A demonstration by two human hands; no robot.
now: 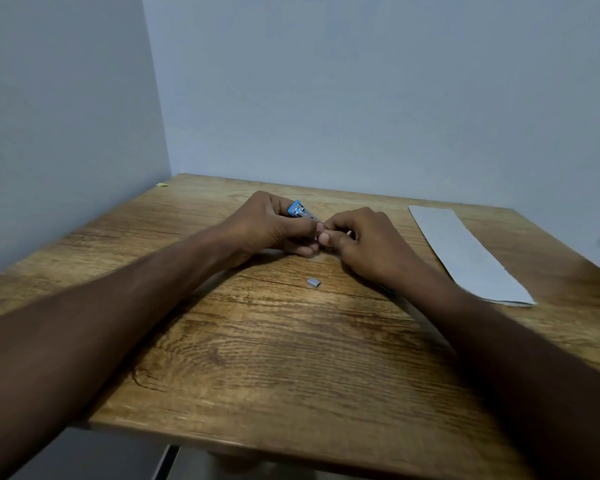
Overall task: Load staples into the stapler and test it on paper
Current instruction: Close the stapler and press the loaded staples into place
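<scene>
Left hand (267, 223): closed round the blue stapler (298, 211), held just above the table (257, 358), far centre.
Right hand (354, 240): fingertips pinched at the stapler's near end; what they pinch is too small to tell, perhaps staples.
Stapler handling: small, light, rigid; smooth metal likely slippery, best held by the sides of the body.
Stapler axis: runs from far-left to near-right, near end toward the right hand.
Staple block (314, 282): loose on table, near the hands; brittle, pinch by its sides.
Paper (465, 254): flat, well right, untouched.
</scene>
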